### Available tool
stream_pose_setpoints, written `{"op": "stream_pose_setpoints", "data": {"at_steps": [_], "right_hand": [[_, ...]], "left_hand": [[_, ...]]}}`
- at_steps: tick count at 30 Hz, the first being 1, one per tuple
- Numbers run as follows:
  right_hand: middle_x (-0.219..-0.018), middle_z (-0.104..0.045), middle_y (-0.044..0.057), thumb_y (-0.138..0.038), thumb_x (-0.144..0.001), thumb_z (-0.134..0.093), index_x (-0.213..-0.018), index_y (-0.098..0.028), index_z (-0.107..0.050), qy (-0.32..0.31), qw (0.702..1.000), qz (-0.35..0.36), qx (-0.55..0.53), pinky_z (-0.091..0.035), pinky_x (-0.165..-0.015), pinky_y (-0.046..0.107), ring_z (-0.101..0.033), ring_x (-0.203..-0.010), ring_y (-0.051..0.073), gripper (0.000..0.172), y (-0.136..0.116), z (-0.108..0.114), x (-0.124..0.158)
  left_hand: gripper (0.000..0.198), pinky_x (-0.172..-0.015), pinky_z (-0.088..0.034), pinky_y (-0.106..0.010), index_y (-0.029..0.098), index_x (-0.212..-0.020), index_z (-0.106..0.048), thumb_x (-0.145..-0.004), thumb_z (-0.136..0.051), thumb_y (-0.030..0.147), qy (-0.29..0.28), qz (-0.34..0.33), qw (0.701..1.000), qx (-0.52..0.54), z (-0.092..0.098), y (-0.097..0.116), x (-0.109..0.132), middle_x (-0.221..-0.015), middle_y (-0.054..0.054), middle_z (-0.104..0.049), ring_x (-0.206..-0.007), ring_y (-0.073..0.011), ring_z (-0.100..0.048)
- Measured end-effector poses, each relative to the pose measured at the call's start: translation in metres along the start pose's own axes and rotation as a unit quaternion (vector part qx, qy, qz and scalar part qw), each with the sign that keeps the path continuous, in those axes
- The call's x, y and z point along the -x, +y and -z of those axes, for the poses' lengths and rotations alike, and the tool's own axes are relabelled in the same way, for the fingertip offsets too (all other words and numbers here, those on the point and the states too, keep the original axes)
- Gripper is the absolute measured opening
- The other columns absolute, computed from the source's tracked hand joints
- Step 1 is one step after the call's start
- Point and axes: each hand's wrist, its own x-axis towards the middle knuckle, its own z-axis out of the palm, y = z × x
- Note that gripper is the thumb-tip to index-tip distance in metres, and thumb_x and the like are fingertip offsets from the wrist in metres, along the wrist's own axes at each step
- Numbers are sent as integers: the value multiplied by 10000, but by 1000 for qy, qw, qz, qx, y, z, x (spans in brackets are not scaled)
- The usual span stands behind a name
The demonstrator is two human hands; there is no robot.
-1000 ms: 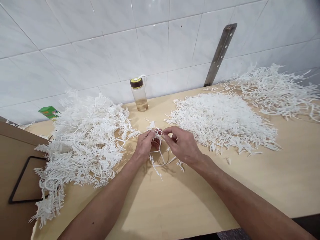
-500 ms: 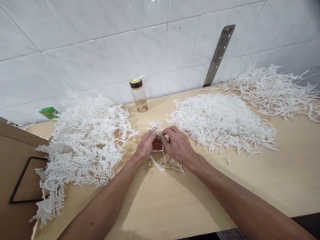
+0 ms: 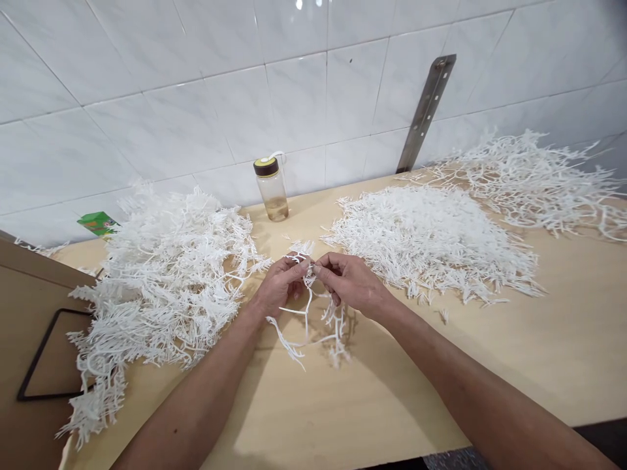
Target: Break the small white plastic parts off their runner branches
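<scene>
a heap of white strands [image 3: 171, 281] lies at left on the table [image 3: 343, 418], and just right of it the left hand [image 3: 279, 284] pinches a white branched piece [image 3: 306, 313] between thumb and fingers. the piece's forked ends hang below and between both hands. the right hand [image 3: 355, 281], thumb and forefinger closed together, grips its upper twigs, near a flatter white pile [image 3: 431, 238].

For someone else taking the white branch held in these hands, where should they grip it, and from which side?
Probably pinch the white branch by its bare middle stem, from the near side, below the left hand and right hand. The stem is thin there, with nothing in front, while the outer ends split into fine twigs that would likely bend or tangle.
</scene>
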Motion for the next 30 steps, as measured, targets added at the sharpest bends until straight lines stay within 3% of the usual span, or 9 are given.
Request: {"op": "stream_pose_setpoints", "data": {"at_steps": [3,5,9,13,17,21,25,30], "right_hand": [[-545,-499,-71,-439,-878,-585,-807,-194,-611,-22,999,-8,-30,-423,-407,211,-486,-390,83,257,0,0,1],[-541,-497,-66,-434,-871,-587,-783,-195,-608,-4,1000,-7,-27,-426,-401,219,-472,-387,86,256,0,-1,0],[-592,-581,-25,-353,-854,-589,-719,-197,-614,123,989,40,69,-423,-447,238,-506,-452,106,208,0,-5,0],[-675,-632,14,-266,-862,-558,-725,-200,-613,220,947,153,178,-455,-561,253,-553,-594,136,162,0,-10,2],[-738,-654,33,-243,-891,-532,-775,-204,-615,189,942,199,192,-467,-584,258,-572,-644,147,147,0,-11,4],[-746,-665,23,-241,-891,-556,-799,-203,-637,170,956,173,164,-468,-580,254,-584,-653,145,129,0,-5,5],[-775,-673,21,-225,-883,-566,-808,-205,-650,175,954,181,162,-466,-564,247,-579,-641,137,114,-1,1,6],[-791,-667,30,-206,-885,-559,-805,-197,-647,174,947,205,174,-462,-548,242,-562,-622,125,119,-4,5,5]], "left_hand": [[314,-449,-376,-231,149,-778,-649,-685,-833,386,14,7,999,31,-3,4,4,-607,3,-576,-481,-90,-513],[317,-458,-372,-225,153,-734,-621,-682,-838,378,15,5,999,39,-5,7,7,-599,4,-574,-497,-91,-519],[350,-432,-317,-201,154,-706,-593,-660,-850,387,15,9,999,39,-6,9,7,-574,22,-535,-477,-69,-461],[376,-513,-407,-202,152,-806,-623,-614,-879,348,11,6,998,60,-9,4,3,-658,18,-570,-542,-75,-507],[361,-599,-465,-231,138,-851,-659,-613,-882,291,-16,13,996,89,-7,-2,-1,-729,-7,-609,-609,-94,-558],[342,-587,-469,-238,131,-804,-658,-604,-887,287,-37,26,994,102,-5,-3,-1,-700,-9,-611,-599,-105,-573],[350,-475,-378,-210,148,-791,-638,-642,-863,370,-65,32,994,85,-3,0,2,-624,-10,-595,-527,-105,-538],[365,-382,-198,-201,172,-786,-598,-722,-796,472,-71,38,997,16,1,1,4,-527,25,-514,-413,-64,-383]]}}
